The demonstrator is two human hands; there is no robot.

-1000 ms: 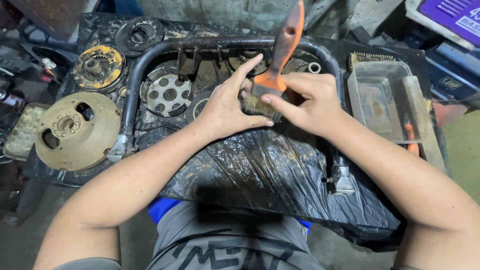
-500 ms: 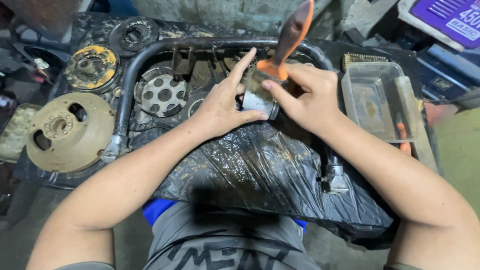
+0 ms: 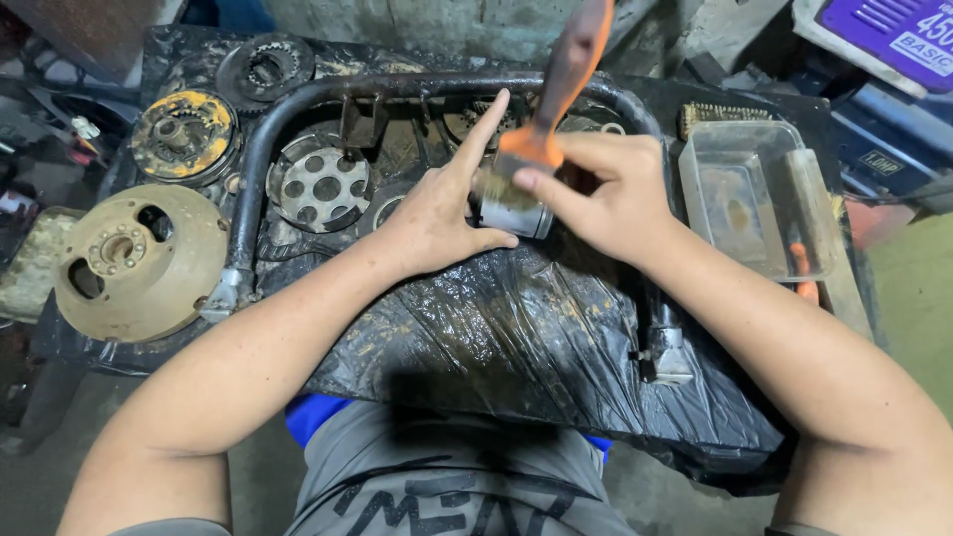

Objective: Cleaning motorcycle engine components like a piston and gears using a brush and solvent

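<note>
My right hand (image 3: 606,194) grips an orange-handled paintbrush (image 3: 556,84), handle pointing up and away, its metal ferrule and bristles (image 3: 511,206) down between both hands. My left hand (image 3: 442,213) rests beside the bristles, index finger stretched forward, thumb under the ferrule; whatever small part it steadies is hidden. Both hands hover over a black plastic sheet (image 3: 516,337) wet with dark oily liquid.
A bent black metal tube (image 3: 298,99) arches around several greasy round engine parts: a perforated disc (image 3: 320,184), a large tan flywheel (image 3: 134,260), a rusty yellow disc (image 3: 184,134). A clear plastic tray (image 3: 749,194) sits right. My lap is below the sheet.
The view has drifted slightly, shifting the parts left in frame. The brush has tilted a little while both hands keep the same hold at the bristles.
</note>
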